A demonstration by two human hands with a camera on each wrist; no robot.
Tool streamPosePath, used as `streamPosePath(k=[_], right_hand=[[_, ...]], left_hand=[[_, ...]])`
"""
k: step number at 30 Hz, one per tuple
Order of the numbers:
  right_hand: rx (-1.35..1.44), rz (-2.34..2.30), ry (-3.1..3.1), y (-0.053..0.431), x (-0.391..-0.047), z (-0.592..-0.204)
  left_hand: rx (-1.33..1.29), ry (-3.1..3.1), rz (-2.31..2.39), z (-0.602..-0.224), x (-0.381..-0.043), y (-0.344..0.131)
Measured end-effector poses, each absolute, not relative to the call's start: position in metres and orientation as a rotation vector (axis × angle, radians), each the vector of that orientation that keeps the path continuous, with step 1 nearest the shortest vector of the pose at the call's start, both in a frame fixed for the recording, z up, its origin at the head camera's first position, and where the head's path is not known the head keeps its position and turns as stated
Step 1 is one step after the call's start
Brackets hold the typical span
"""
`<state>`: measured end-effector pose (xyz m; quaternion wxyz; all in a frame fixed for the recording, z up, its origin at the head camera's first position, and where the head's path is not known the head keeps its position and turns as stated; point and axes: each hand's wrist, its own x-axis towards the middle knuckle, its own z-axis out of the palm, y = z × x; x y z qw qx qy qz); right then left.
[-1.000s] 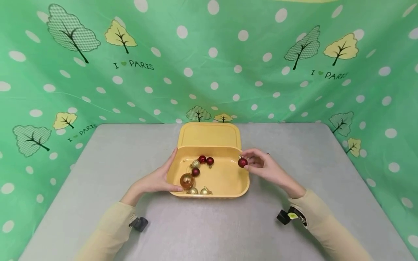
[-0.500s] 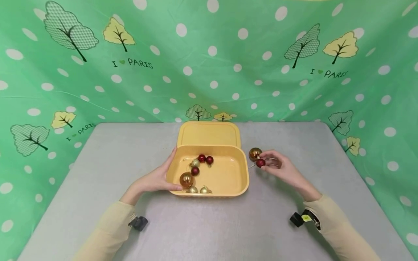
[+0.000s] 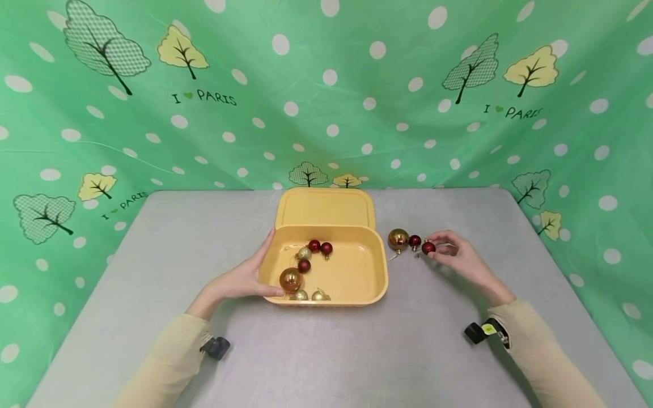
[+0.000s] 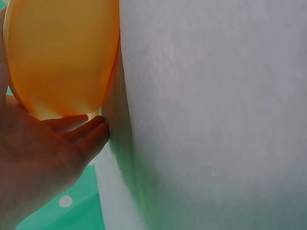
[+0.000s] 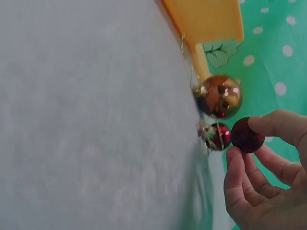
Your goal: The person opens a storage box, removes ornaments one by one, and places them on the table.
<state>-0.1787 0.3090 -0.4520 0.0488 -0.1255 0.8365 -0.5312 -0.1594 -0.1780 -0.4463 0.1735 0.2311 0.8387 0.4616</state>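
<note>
A yellow plastic box stands on the table. My left hand holds its left end, thumb at the front rim and fingers along the outer wall. In the left wrist view, several fingertips reach round the box's underside. Inside lie a large gold bauble, several small gold ones and several dark red ones. My right hand pinches a small dark red bauble between thumb and fingers, right of the box. Beside it are another red bauble and a large gold bauble.
The yellow lid is behind the box, at its back edge. Grey table surface stretches in front and to both sides. A green polka-dot cloth hangs along the back and sides.
My right hand has moved right from the box's right rim, holding a red bauble. The large gold bauble and a second red one have come into view beside it. My left hand stays put.
</note>
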Motion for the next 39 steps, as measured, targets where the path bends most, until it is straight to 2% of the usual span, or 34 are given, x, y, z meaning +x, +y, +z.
streamPosePath(k=[12, 27, 39], right_hand=[[-0.245, -1.491, 2.61, 0.313, -0.191, -0.461], [-0.344, -1.471, 2.632, 0.309, -0.195, -0.465], [-0.317, -1.452, 2.627, 0.31, -0.195, -0.463]], left_hand=[[0.66, 2.377, 1.306, -0.447, -0.16, -0.178], [0.648, 2.368, 1.32, -0.448, -0.16, -0.179], [0.632, 2.376, 1.31, -0.448, -0.159, -0.178]])
